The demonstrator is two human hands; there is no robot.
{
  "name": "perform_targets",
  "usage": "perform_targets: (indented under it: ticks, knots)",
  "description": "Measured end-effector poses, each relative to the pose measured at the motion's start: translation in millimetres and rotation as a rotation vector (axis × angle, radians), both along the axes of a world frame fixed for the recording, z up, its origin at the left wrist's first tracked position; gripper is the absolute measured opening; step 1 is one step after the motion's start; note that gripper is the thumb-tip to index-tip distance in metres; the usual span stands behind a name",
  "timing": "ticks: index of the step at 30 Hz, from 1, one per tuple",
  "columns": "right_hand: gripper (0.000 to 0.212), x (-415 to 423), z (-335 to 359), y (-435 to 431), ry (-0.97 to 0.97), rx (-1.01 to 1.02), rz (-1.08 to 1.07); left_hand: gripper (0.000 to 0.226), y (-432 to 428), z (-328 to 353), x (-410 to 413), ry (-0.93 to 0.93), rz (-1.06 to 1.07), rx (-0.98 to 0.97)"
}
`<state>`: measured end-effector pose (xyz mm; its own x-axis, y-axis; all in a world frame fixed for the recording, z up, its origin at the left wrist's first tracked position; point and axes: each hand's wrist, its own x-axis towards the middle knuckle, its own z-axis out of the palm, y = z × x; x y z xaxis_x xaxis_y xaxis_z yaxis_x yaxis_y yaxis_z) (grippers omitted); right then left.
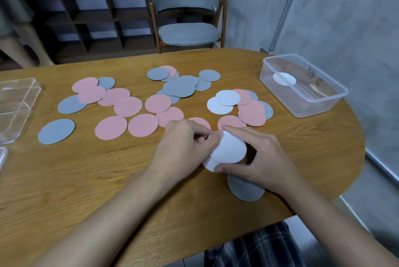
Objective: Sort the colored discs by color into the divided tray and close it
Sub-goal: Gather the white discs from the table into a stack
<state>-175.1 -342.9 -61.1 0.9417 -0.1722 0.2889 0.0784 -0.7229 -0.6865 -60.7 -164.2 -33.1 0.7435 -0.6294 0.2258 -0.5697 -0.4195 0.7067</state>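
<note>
Discs, white, small stack (228, 148): centre of frame, slightly low, held just above the table (108, 169). Left hand (185, 143) pinches its left edge with curled fingers; right hand (265, 158) clamps it between thumb below and forefinger above.
Pink discs (127, 106): loose and overlapping across mid-frame, from centre left to centre right.
Grey discs (179, 88): cluster at upper centre, others mixed among the pink; one alone at lower left (56, 131), one partly under the right hand (246, 189).
White pair (224, 101): overlapping, right of centre, touching pink discs.
Tray (17, 107): clear, divided, at left edge, no discs seen in it.
Tub (302, 102): clear, upper right, lidless, one white disc (284, 79) inside.
Chair (187, 7): grey, top centre, behind the table.
</note>
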Motion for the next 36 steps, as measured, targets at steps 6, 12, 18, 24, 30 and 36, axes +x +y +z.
perform_targets:
  ticks: [6, 12, 18, 24, 30, 36]
  knots:
    - [0.085, 0.1, -0.3, -0.2, 0.014, -0.023, -0.020, 0.020, -34.4, 6.4, 63.7, -0.141, -0.073, 0.057]
    - [0.086, 0.0, 1.1, -1.0, 0.026, -0.027, -0.010, 0.052, -71.0, -4.0, 110.1, -0.209, -0.331, 0.297]
    - [0.085, 0.7, 2.2, -0.6, 0.018, -0.041, -0.002, 0.058, -73.1, 1.2, 122.9, -0.323, -0.378, 0.392]
    - [0.085, 0.6, 1.7, 0.2, 0.009, -0.037, -0.003, 0.036, -72.8, 5.4, 110.8, -0.702, -0.384, 0.495]
    - [0.088, -0.2, 2.4, 0.2, 0.014, -0.029, 0.001, 0.027, -50.2, -9.9, 99.1, -0.837, -0.261, 0.152]
    - [0.081, 0.4, 1.6, 1.0, 0.017, -0.035, 0.007, 0.019, -13.0, 5.7, 70.4, -0.219, 0.056, -0.183]
